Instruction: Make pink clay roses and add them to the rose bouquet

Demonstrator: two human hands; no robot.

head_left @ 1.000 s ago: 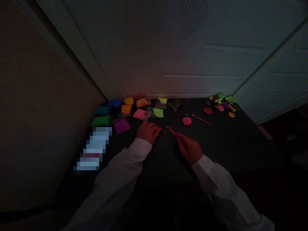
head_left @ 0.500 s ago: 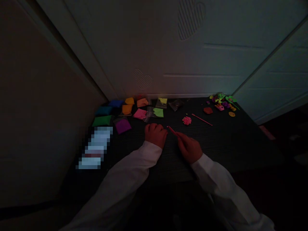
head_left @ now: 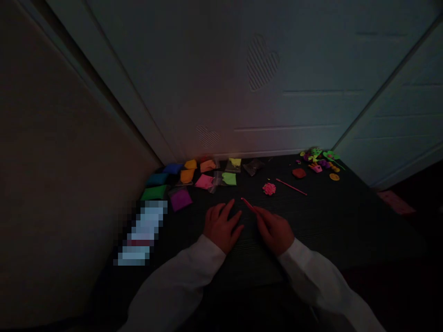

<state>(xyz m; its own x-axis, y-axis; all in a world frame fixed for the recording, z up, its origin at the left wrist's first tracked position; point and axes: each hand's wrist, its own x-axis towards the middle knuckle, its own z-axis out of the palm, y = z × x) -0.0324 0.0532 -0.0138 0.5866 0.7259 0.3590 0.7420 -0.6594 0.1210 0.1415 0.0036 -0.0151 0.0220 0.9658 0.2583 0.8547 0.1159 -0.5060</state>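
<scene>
My left hand [head_left: 223, 227] lies over the dark table with its fingers spread, and nothing shows in it. Close by on the right, my right hand [head_left: 275, 229] grips a thin pink modelling tool [head_left: 248, 204] whose tip points up and left towards my left fingertips. A textured pink clay piece [head_left: 269, 188], round and petalled, sits a little beyond my right hand. Next to it lies a second slim pink tool [head_left: 291, 186], set at a slant. The room is dim, so small bits of clay under my left hand cannot be made out.
Bags of coloured clay, among them a purple one [head_left: 180, 199], a green one [head_left: 154, 192] and a pink one [head_left: 205, 181], line the back left. A blurred bright screen [head_left: 143, 233] is at the left. Clay figures [head_left: 320, 161] and a red lump [head_left: 299, 173] lie back right, by the wall.
My left hand first slid right towards the tool's tip, then drew back slightly and spread its fingers. My right hand keeps hold of the tool. The view has tilted upwards.
</scene>
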